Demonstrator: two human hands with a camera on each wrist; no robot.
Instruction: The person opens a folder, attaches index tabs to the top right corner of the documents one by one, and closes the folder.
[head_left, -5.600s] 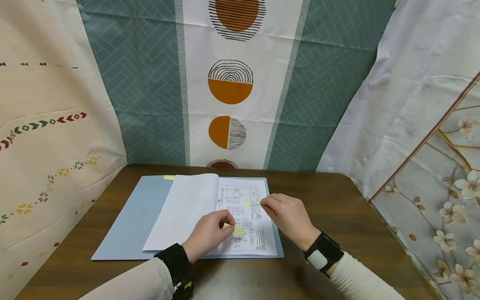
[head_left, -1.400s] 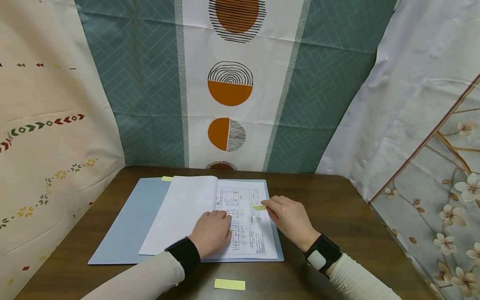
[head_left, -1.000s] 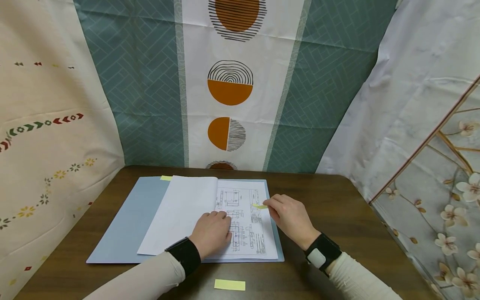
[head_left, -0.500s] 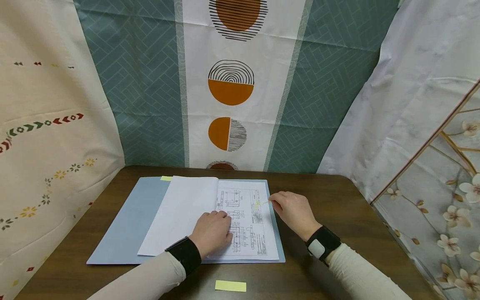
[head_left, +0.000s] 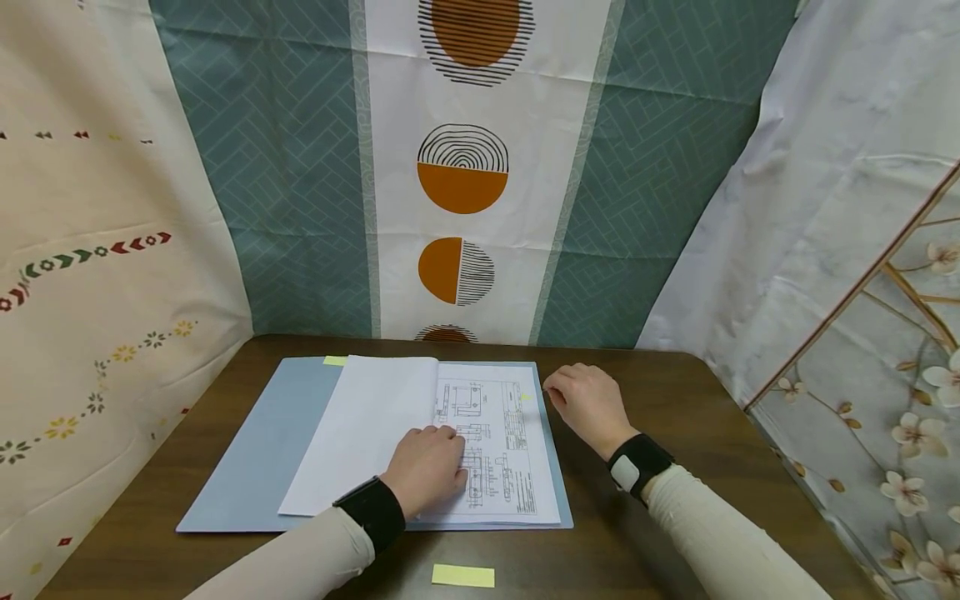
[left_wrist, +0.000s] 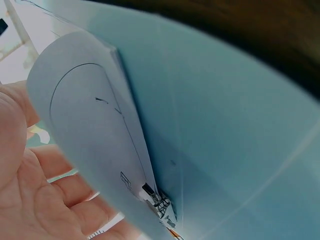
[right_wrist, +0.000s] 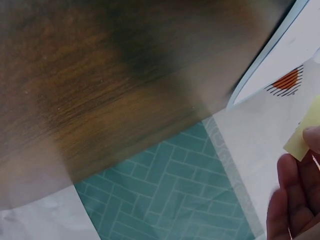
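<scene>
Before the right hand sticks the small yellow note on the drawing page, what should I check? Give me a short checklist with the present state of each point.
1. Left hand rests on the drawing page and keeps it flat: ok.
2. Right hand holds the small yellow sticky note at its fingertips: ok, seen in the right wrist view.
3. Right hand is over the page: not ok, it sits at the right edge of the blue folder.
4. Sticky side faces down: cannot tell.
5. The turned white sheet stays clear of the drawing: ok, it lies to the left.
6. Spare yellow note pad is within reach on the table: ok.
</scene>
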